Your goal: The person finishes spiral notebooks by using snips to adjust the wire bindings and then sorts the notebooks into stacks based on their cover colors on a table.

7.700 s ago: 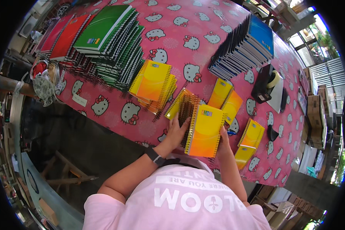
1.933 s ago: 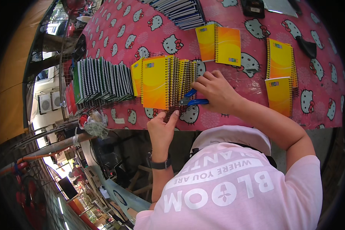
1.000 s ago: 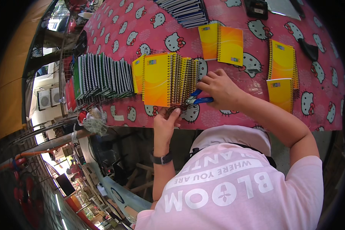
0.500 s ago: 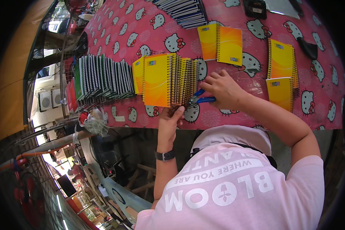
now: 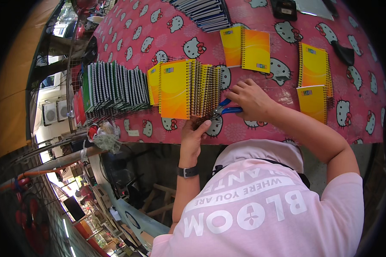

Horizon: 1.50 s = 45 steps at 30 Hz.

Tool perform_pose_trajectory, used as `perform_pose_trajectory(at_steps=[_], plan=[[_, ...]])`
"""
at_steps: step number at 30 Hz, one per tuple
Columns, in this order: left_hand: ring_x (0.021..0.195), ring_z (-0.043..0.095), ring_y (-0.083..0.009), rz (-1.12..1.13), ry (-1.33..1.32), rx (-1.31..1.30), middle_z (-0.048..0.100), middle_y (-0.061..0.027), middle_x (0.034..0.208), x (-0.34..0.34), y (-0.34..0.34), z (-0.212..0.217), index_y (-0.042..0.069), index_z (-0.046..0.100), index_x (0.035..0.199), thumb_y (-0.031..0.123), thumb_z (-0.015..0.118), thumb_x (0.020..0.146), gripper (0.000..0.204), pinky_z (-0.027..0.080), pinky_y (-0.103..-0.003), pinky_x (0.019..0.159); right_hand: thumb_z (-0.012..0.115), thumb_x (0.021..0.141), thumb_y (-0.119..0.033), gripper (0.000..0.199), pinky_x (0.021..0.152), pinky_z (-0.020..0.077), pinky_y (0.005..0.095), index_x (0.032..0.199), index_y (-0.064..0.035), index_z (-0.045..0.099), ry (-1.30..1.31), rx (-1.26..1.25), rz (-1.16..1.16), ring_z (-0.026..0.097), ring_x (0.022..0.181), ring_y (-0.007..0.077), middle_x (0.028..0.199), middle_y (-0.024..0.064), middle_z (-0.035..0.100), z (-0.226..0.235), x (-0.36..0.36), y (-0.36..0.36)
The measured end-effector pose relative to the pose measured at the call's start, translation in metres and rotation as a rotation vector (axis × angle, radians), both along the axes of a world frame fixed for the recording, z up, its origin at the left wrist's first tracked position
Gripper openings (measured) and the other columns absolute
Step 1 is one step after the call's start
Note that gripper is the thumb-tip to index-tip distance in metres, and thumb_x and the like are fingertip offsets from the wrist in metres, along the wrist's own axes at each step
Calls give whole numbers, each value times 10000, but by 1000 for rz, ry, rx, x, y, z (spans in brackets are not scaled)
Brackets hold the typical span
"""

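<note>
A row of yellow-orange spiral notebooks (image 5: 174, 90) stands overlapped on the table, black wire coils facing right. At the row's lower end, my left hand (image 5: 194, 132) pinches the bottom of a spiral notebook, its fingers partly hidden beneath the coils. My right hand (image 5: 251, 100) is wrapped round blue-handled pliers (image 5: 230, 109). Their metal jaws point left at the lower coil ends, close to my left thumb. Whether the jaws touch wire is too small to tell.
Left of the row lean several green-covered spiral notebooks (image 5: 116, 85). More yellow notebooks lie at the right (image 5: 313, 64) and upper middle (image 5: 256, 49). A blue-and-white notebook stack (image 5: 203, 15) and a black box (image 5: 284, 9) sit farther back. A plastic bag (image 5: 106, 137) hangs at the table's left corner.
My left hand has shifted slightly right, its thumb now nearer the pliers. The pliers have moved a little to the right in my right hand.
</note>
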<state>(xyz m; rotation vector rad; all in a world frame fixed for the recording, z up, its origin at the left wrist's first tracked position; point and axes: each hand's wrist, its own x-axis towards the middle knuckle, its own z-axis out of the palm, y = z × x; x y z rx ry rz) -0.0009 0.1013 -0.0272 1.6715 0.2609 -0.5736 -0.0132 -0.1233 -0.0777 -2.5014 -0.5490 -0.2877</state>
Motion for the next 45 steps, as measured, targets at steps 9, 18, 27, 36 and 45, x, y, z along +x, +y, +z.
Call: perform_pose_trajectory(at_steps=[9, 18, 27, 36, 45], plan=[[533, 441, -25, 16, -34, 66, 567, 35, 720, -1, -1, -11, 62, 579, 920, 138, 731, 737, 250, 344, -167, 464, 706, 597, -171, 337, 752, 434, 385, 891, -65, 581, 164, 21, 59, 575, 855, 269, 842, 89, 580, 2, 3, 8], [580, 468, -23, 5, -85, 112, 590, 25, 761, -2, -7, -20, 53, 588, 933, 130, 726, 741, 249, 363, -171, 486, 703, 602, -175, 324, 739, 446, 392, 884, -65, 587, -77, -24, -13, 583, 835, 273, 825, 87, 585, 3, 4, -6], [599, 474, -26, 0, -88, 155, 581, 24, 752, -1, -1, -25, 50, 591, 903, 128, 727, 738, 227, 375, -168, 518, 712, 600, -183, 367, 778, 406, 372, 922, -69, 580, 369, -13, 61, 576, 883, 244, 873, 82, 588, -2, 5, -1], [731, 582, -106, -31, -227, 254, 634, -31, 829, -2, -8, -40, 9, 595, 972, 130, 722, 737, 293, 460, -234, 659, 704, 603, -174, 371, 776, 402, 382, 939, -77, 584, 98, -95, 18, 536, 945, 226, 905, 63, 569, -1, 4, 3], [575, 472, -36, -15, -198, 181, 592, 32, 726, -4, -9, -34, 35, 601, 920, 160, 709, 761, 230, 369, -188, 508, 685, 598, -155, 316, 728, 429, 380, 884, -75, 575, 72, -57, 27, 571, 843, 261, 825, 77, 580, -8, 7, 7]])
